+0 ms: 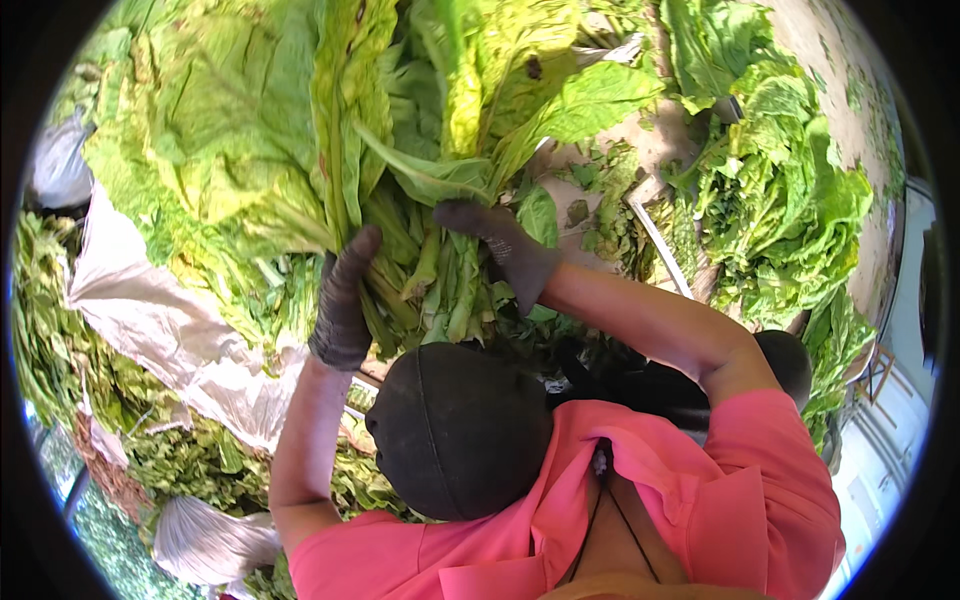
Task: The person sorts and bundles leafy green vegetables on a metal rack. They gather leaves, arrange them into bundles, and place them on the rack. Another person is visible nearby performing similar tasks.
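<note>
Between my two hands is a thick bundle of large yellow-green tobacco leaves (457,112), its cut stem ends pointing towards me. My left hand (345,300), in a dark knit glove, clasps the bundle's left side with the thumb up. On the other side my right hand (510,244), gloved alike, presses against the stems (450,292), its thumb lying over them. The fingers of both hands are mostly hidden by the leaves. Some leaves carry brown spots. Just below the stems is my knee in dark cloth (465,435).
More leaves (787,187) are heaped on the right, beside a thin white strip (661,247). A whitish sheet (172,330) lies under leaves on the left. A hank of pale strings (210,536) sits at lower left, and a plastic bag (60,165) at far left. Leaf scraps litter the floor (577,180).
</note>
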A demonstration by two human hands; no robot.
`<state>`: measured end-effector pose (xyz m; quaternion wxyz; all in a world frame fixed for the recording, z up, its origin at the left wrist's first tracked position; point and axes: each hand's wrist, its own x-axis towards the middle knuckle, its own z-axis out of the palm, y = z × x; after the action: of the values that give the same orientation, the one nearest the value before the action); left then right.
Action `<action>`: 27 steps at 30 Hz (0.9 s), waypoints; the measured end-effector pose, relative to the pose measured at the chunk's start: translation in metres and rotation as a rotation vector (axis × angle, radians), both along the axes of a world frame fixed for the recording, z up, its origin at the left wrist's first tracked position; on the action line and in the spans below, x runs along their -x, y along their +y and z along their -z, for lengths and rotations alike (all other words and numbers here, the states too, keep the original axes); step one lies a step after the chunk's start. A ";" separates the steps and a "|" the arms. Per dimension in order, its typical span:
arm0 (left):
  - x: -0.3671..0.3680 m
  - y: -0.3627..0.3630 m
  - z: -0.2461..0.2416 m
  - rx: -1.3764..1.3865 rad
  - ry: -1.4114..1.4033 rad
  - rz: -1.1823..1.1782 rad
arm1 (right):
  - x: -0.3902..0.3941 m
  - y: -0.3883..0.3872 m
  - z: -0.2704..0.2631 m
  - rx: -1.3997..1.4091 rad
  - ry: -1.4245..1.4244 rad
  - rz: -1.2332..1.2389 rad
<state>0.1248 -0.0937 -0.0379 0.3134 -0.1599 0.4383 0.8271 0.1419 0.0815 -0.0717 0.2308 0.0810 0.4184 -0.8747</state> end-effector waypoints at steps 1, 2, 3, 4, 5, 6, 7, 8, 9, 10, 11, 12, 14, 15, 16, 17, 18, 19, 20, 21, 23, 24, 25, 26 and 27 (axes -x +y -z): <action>-0.004 -0.003 0.004 0.114 -0.017 0.046 | 0.002 0.004 -0.001 -0.160 -0.018 -0.049; -0.007 -0.001 0.004 0.174 -0.046 0.039 | 0.003 0.009 -0.001 -0.319 -0.046 -0.092; -0.004 0.008 0.004 0.225 -0.065 0.037 | 0.010 0.014 -0.009 -0.443 -0.042 -0.123; 0.002 0.015 0.001 0.241 -0.064 0.022 | 0.022 0.020 -0.021 -0.617 -0.017 -0.179; 0.009 0.021 -0.004 0.261 -0.060 0.012 | 0.037 0.028 -0.036 -0.782 0.001 -0.240; 0.014 0.020 0.000 0.504 0.250 0.142 | 0.047 0.036 -0.045 -0.889 -0.012 -0.245; 0.020 0.027 -0.009 0.555 0.355 0.177 | 0.057 0.041 -0.053 -0.949 -0.034 -0.226; 0.026 0.034 -0.016 0.603 0.456 0.208 | 0.064 0.046 -0.056 -0.966 -0.029 -0.156; 0.032 0.047 -0.040 0.491 0.313 0.165 | 0.072 0.049 -0.060 -0.979 -0.010 -0.096; 0.032 0.057 -0.054 0.450 0.313 0.166 | 0.076 0.062 -0.079 -1.023 0.108 -0.165; 0.030 0.065 -0.066 0.421 0.311 0.161 | 0.081 0.076 -0.094 -1.060 0.232 -0.243; 0.029 0.073 -0.071 0.482 0.400 0.126 | 0.070 0.093 -0.116 -1.074 0.267 -0.161; 0.023 0.088 -0.084 0.531 0.518 0.100 | 0.057 0.119 -0.144 -1.087 0.276 -0.066; 0.020 0.099 -0.088 0.518 0.528 0.126 | 0.045 0.134 -0.153 -1.019 0.237 -0.009; 0.013 0.111 -0.095 0.552 0.597 0.116 | 0.032 0.143 -0.158 -0.935 0.220 0.030; 0.010 0.120 -0.097 0.594 0.687 0.118 | 0.021 0.154 -0.163 -0.853 0.205 0.066; 0.006 0.135 -0.106 0.633 0.712 0.155 | 0.013 0.169 -0.168 -0.834 0.219 0.100; 0.002 0.150 -0.115 0.673 0.736 0.187 | 0.005 0.184 -0.173 -0.817 0.235 0.131; 0.002 0.159 -0.113 0.699 0.765 0.154 | -0.003 0.199 -0.178 -0.800 0.252 0.158; 0.004 0.175 -0.116 0.705 0.834 0.176 | -0.012 0.216 -0.184 -0.836 0.273 0.231; 0.004 0.213 -0.124 0.713 0.969 0.213 | -0.031 0.252 -0.193 -0.911 0.314 0.370; 0.004 0.229 -0.128 0.708 1.108 0.231 | -0.040 0.267 -0.196 -0.932 0.341 0.430; 0.002 0.249 -0.130 0.697 1.246 0.250 | -0.050 0.283 -0.199 -0.954 0.366 0.490; 0.002 0.270 -0.129 0.688 1.382 0.270 | -0.059 0.298 -0.200 -0.972 0.390 0.546; 0.003 0.291 -0.129 0.757 1.551 0.301 | -0.070 0.316 -0.199 -1.016 0.467 0.623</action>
<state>0.1218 0.1977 0.0913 -0.0411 0.4138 0.7894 0.4515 0.2122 0.3974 0.1277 -0.1986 0.1055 0.7769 -0.5881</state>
